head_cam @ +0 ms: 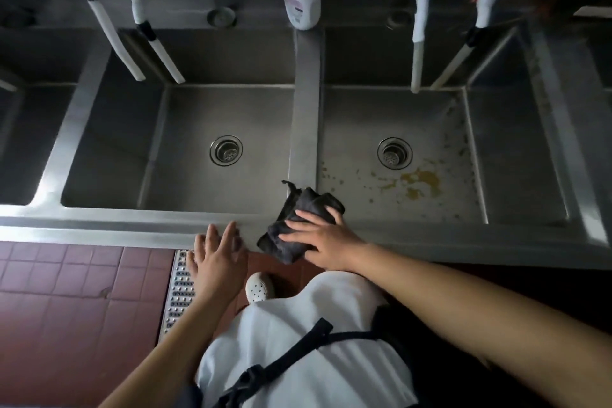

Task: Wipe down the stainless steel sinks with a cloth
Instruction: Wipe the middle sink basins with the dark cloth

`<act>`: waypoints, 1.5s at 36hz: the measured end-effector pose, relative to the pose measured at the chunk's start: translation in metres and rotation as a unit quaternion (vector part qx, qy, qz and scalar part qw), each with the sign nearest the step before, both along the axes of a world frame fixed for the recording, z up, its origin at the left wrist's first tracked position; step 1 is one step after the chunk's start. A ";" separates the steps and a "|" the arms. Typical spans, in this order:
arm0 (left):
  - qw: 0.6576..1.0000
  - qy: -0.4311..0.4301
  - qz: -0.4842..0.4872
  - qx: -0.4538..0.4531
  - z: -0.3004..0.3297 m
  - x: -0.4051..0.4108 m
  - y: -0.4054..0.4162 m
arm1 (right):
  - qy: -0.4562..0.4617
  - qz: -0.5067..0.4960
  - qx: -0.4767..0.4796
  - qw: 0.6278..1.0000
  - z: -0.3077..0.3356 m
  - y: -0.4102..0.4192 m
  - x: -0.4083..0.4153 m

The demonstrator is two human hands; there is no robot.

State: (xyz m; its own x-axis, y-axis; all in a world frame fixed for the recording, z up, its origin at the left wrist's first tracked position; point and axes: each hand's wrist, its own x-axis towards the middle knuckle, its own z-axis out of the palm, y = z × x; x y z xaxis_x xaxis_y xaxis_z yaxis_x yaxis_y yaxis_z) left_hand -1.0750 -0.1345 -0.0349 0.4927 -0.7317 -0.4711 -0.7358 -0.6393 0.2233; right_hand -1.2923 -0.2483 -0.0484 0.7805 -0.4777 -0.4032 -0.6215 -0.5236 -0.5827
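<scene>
Dark cloth [294,205] pressed on sink rim [132,219] by right hand [326,242], fingers spread; left hand [217,258] flat, empty, at rim.

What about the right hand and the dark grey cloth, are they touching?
Touching. The head view shows the right hand lying flat on the dark grey cloth, fingers spread over it, pressing it onto the sink's front rim.

Single head-worn wide-angle view, set above and just in front of the sink unit's front rim [132,222], facing steeply down and forward. Beyond the rim: basins [205,182] and taps [142,10]. Before the rim: floor [66,291] and the wearer's torso [298,358]. Range to the rim is near
</scene>
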 end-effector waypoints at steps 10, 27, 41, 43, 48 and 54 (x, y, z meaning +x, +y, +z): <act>0.996 0.011 -0.087 -0.022 -0.010 -0.072 -0.020 | 0.039 -0.063 -0.024 0.997 0.001 -0.018 -0.167; 0.988 0.030 -0.146 -0.047 -0.016 -0.112 -0.065 | 0.127 -0.235 -0.091 0.959 -0.001 -0.006 -0.257; 0.981 0.030 -0.161 -0.099 -0.025 -0.042 -0.249 | 0.111 -0.158 0.124 0.973 0.017 -0.049 -0.049; 0.978 0.036 -0.174 -0.113 -0.027 -0.040 -0.285 | 0.119 -0.191 0.185 0.957 0.020 -0.068 -0.034; 0.968 0.033 -0.213 -0.129 -0.036 -0.045 -0.366 | 0.011 -0.388 0.366 0.846 0.014 -0.111 -0.056; 0.970 0.001 -0.214 -0.117 -0.057 -0.059 -0.399 | -0.137 -0.634 0.457 0.609 -0.003 -0.153 -0.097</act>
State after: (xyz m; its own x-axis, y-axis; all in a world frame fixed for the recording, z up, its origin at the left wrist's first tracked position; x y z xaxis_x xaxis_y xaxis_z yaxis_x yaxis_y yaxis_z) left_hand -1.1341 -0.5337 -0.0916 0.1193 -0.9561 -0.2677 -0.9216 -0.2069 0.3283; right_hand -1.3896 -0.4009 -0.0513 0.1164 -0.4407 -0.8901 -0.0034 0.8960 -0.4441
